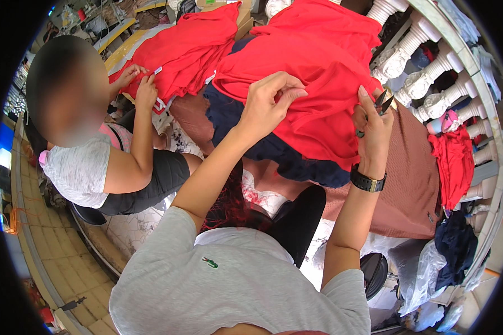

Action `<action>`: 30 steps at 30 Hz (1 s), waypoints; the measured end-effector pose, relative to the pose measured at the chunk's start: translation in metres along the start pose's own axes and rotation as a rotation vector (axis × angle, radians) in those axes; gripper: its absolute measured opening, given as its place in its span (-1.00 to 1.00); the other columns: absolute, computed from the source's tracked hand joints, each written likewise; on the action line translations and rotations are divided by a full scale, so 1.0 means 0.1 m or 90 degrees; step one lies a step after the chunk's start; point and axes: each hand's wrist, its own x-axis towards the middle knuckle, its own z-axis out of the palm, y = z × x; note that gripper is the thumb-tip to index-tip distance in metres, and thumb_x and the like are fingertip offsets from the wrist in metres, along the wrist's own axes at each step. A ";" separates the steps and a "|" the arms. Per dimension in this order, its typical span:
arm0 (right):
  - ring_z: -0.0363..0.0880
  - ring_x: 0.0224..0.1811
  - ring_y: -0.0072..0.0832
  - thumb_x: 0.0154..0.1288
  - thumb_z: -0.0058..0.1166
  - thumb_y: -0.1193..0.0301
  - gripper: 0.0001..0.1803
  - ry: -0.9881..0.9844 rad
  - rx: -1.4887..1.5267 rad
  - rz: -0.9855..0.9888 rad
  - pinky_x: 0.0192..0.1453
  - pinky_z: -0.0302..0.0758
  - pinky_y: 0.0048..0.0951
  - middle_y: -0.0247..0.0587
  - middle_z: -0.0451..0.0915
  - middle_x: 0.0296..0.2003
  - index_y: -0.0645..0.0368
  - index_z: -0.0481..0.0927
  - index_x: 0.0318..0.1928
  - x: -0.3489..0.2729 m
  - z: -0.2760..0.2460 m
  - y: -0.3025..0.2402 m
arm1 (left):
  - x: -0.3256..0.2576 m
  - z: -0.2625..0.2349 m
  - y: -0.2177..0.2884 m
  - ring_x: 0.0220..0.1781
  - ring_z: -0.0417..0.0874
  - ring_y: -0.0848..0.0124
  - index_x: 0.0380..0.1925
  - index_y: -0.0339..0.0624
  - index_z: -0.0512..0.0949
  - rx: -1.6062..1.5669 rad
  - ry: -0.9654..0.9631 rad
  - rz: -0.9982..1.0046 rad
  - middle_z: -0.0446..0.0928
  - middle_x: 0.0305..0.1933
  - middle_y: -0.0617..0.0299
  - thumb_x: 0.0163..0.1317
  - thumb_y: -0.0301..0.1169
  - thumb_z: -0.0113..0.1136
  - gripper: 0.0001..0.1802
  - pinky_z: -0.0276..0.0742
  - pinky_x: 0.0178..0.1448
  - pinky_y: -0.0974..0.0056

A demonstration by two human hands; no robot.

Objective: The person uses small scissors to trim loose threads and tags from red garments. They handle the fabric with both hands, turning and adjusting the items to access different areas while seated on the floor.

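A bright red garment (324, 106) lies spread in front of me over dark navy cloth (302, 162). My left hand (271, 100) is raised above its left part, thumb and fingers pinched together; whatever is between them, if anything, is too small to make out. At the garment's right side, my right hand (371, 125) is closed around small thread snips (383, 104), their dark pointed blades sticking up past the fingers. The right thumb and index finger are close to the red cloth; whether they grip it, I cannot tell.
A brown quilted cover (408, 167) drapes beneath the cloth. To the left a seated co-worker (89, 162) handles another red garment (179, 56). White balusters (411, 61) line the right side, with a red cloth (454, 164) hanging there and plastic bags (419, 273) below.
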 end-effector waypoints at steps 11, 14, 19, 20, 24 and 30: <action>0.03 -0.71 -0.82 0.44 0.21 0.45 -0.82 -0.006 0.034 0.016 -0.61 -0.09 -0.60 -0.65 0.18 -0.69 -0.01 0.49 -0.32 -0.11 -0.10 0.01 | -0.29 -0.46 0.04 -0.31 0.58 0.55 -0.21 -0.23 0.48 -0.381 -0.097 -0.105 0.53 -0.40 0.27 0.51 -0.46 0.09 -0.92 0.50 -0.14 0.41; 0.02 -0.72 -0.81 0.44 0.21 0.44 -0.81 0.005 0.038 0.022 -0.61 -0.09 -0.59 -0.64 0.17 -0.69 -0.01 0.47 -0.33 -0.09 -0.11 0.04 | -0.61 -0.59 0.35 -0.29 0.67 0.46 -0.29 -0.27 0.58 -0.260 -0.588 -0.360 0.62 -0.40 0.20 0.37 -0.45 0.24 -0.90 0.55 -0.19 0.31; 0.03 -0.73 -0.79 0.44 0.22 0.44 -0.81 0.008 0.046 0.035 -0.62 -0.08 -0.59 -0.64 0.16 -0.70 -0.02 0.46 -0.30 -0.07 -0.08 0.05 | -0.56 -0.48 0.41 -0.05 0.65 0.21 -0.22 -0.29 0.64 0.058 -0.327 -0.075 0.66 -0.14 0.13 0.22 -0.38 0.38 -0.78 0.55 0.02 0.16; 0.03 -0.73 -0.79 0.43 0.22 0.44 -0.81 0.008 0.048 0.036 -0.62 -0.08 -0.59 -0.64 0.16 -0.70 -0.02 0.45 -0.30 -0.08 -0.09 0.05 | -0.42 -0.45 0.44 -0.05 0.64 0.21 -0.15 -0.29 0.60 0.083 -0.180 -0.099 0.64 -0.12 0.14 0.23 -0.38 0.38 -0.73 0.54 0.05 0.17; 0.07 -0.72 -0.81 0.42 0.23 0.45 -0.80 0.035 0.064 -0.028 -0.62 -0.06 -0.61 -0.64 0.20 -0.68 -0.02 0.44 -0.30 -0.09 -0.03 -0.07 | -0.20 -0.28 0.15 -0.02 0.62 0.14 -0.08 -0.26 0.56 0.211 -0.091 0.052 0.60 -0.08 0.10 0.24 -0.43 0.35 -0.71 0.51 0.12 0.14; 0.32 -0.61 -0.75 0.43 0.26 0.33 -0.82 0.177 -0.099 -0.130 -0.53 0.16 -0.67 -0.47 0.52 -0.52 0.16 0.62 -0.14 0.06 -0.65 -0.40 | -0.44 -0.22 0.14 -0.01 0.64 0.13 0.02 -0.19 0.59 0.261 -0.120 0.177 0.63 -0.02 0.10 0.19 -0.51 0.37 -0.63 0.50 0.11 0.12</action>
